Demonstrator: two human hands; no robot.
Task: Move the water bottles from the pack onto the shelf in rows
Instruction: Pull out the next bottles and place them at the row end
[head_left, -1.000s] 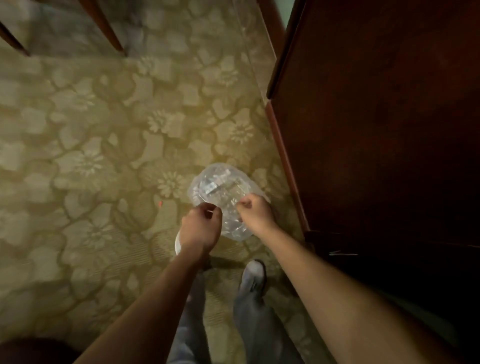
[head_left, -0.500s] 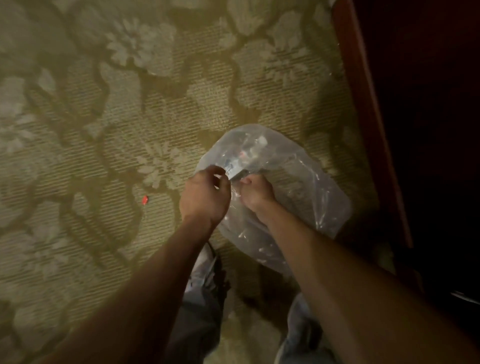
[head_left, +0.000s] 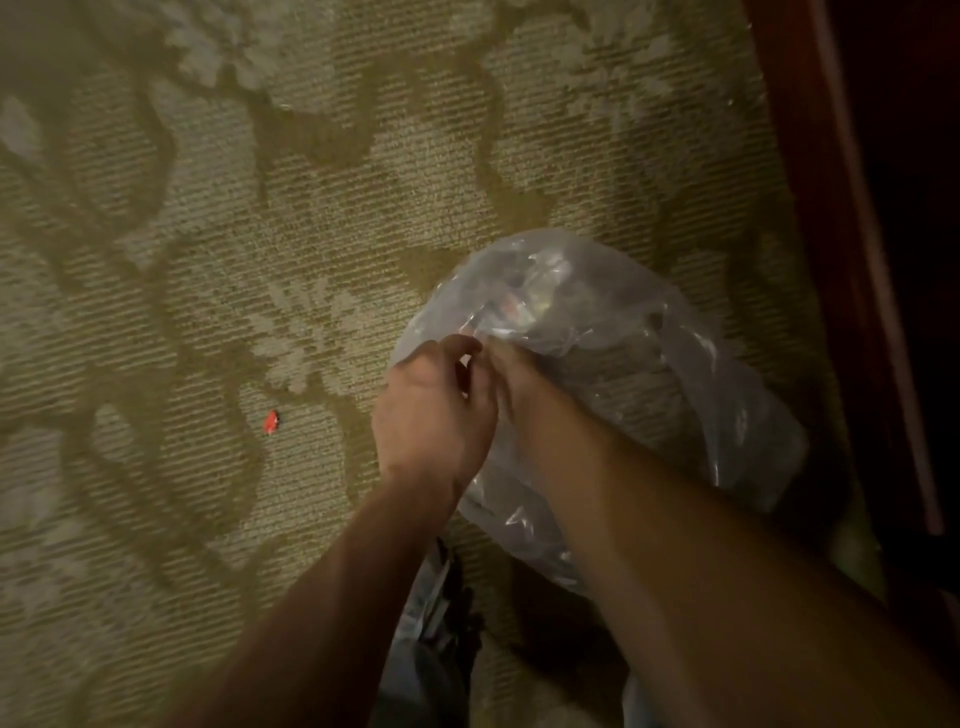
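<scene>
On the patterned carpet (head_left: 260, 260) beside dark wooden furniture (head_left: 857, 260), the left hand (head_left: 434, 410) and right hand (head_left: 511, 382) both pinch the plastic pack (head_left: 649, 374), unopened with no bottle out yet, so shelving seemingly hasn't begun.

Two hands: left hand (head_left: 434, 415) and right hand (head_left: 511, 379), fingers meeting at one spot, both pinching plastic. One clear plastic pack (head_left: 623, 364), bulging out past the fingertips and to the right of them. Bottles inside: count can't be told, film too crumpled and blurred. One small red scrap (head_left: 270, 421) on the carpet, well left of the left hand's fingers. One patterned carpet (head_left: 260, 234). One dark wooden furniture edge (head_left: 857, 260), far right of the fingers. Two shoes, partly seen, below the wrists
</scene>
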